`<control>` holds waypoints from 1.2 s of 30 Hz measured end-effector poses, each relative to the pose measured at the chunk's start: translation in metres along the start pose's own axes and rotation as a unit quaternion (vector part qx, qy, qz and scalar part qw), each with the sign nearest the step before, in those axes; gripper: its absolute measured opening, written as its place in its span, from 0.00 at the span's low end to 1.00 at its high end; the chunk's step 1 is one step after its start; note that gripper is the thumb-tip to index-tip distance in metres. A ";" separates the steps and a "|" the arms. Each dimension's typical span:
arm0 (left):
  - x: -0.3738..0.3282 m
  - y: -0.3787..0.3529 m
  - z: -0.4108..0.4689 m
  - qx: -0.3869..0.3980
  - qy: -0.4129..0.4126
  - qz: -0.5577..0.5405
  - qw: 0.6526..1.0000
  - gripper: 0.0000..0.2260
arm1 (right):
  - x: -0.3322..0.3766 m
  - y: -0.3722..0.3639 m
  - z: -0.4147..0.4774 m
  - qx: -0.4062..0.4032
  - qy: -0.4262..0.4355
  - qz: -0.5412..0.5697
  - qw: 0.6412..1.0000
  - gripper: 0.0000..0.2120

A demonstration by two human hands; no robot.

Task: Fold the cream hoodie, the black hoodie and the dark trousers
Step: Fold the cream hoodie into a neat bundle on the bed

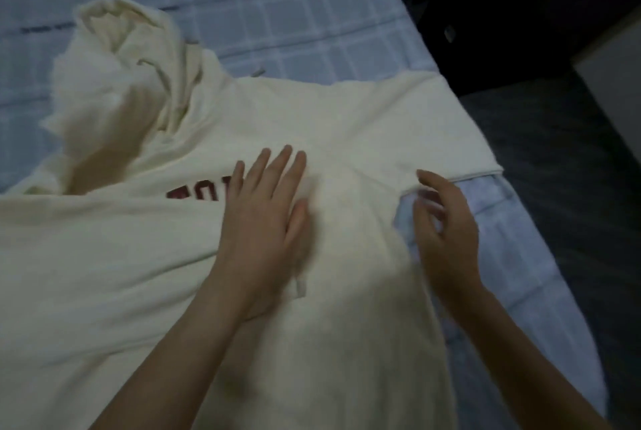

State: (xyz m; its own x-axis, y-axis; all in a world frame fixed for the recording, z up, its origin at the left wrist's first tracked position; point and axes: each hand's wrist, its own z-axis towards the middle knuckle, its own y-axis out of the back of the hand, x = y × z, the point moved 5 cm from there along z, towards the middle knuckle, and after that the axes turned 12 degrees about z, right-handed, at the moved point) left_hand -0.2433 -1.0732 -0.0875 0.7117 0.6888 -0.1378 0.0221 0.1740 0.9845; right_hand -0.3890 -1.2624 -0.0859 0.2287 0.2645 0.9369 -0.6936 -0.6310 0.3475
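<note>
The cream hoodie lies front-up across the bed, its hood bunched at the upper left and dark red lettering partly covered. My left hand lies flat on the chest with straight fingers. My right hand hovers at the armpit of the right sleeve, fingers loosely curled around nothing. That sleeve stretches out toward the bed's right edge. The black hoodie and dark trousers are not in sight.
A pale blue checked bedsheet covers the bed under the hoodie. The bed's right edge drops to a dark floor. A pale piece of furniture stands at the far right.
</note>
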 end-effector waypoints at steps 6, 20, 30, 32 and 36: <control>-0.125 -0.030 0.086 -0.016 -0.097 -0.025 0.995 0.26 | -0.061 0.095 0.054 -0.154 -0.180 0.186 0.954 0.13; -0.178 -0.088 0.116 0.042 -0.117 -0.090 0.988 0.21 | -0.084 0.121 0.096 -0.070 -0.125 -0.020 0.990 0.13; -0.168 -0.041 0.110 -0.032 -0.054 -0.287 0.956 0.17 | -0.088 0.100 0.096 -0.132 -0.271 0.427 0.852 0.22; -0.168 -0.040 0.107 -0.034 -0.064 -0.283 0.956 0.17 | -0.086 0.091 0.105 -0.112 -0.285 0.444 0.842 0.23; -0.170 -0.045 0.102 -0.013 -0.094 -0.242 0.965 0.18 | -0.087 0.097 0.127 -0.169 -0.223 0.407 0.870 0.38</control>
State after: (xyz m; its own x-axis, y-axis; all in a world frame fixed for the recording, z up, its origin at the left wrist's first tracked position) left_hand -0.2936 -1.2697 -0.0977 0.7370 0.3823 -0.5573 0.3693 0.4628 0.8058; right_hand -0.3892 -1.4391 -0.1289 -0.2419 -0.5257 0.8155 -0.8940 -0.2059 -0.3980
